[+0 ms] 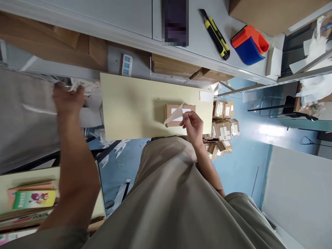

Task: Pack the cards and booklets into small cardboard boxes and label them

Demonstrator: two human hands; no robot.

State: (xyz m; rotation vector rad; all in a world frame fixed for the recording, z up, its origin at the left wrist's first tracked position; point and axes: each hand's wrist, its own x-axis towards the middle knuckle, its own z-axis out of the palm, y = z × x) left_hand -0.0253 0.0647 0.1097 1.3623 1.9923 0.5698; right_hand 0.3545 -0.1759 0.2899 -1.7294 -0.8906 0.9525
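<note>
Box (169,112) flat on the worktop (127,103), at four o'clock from its centre and close in front of the body, presumably for easy reach. Right hand (194,126) at the box's four o'clock corner, thumb and fingers pinched together on the edge of a thin sheet (174,115), raised aslant over a white label (186,110); held by the edge only, probably to leave the rest free to bend. Left hand (68,98) well apart at nine o'clock, beyond the worktop's edge and near white scraps (91,89), fingers parted and slightly curled (cannot tell whether around anything), so no steadying of the box from there. Cutter (215,34) on the shelf (194,29) between one and two o'clock, likely for handy reach without crowding the box.
</note>
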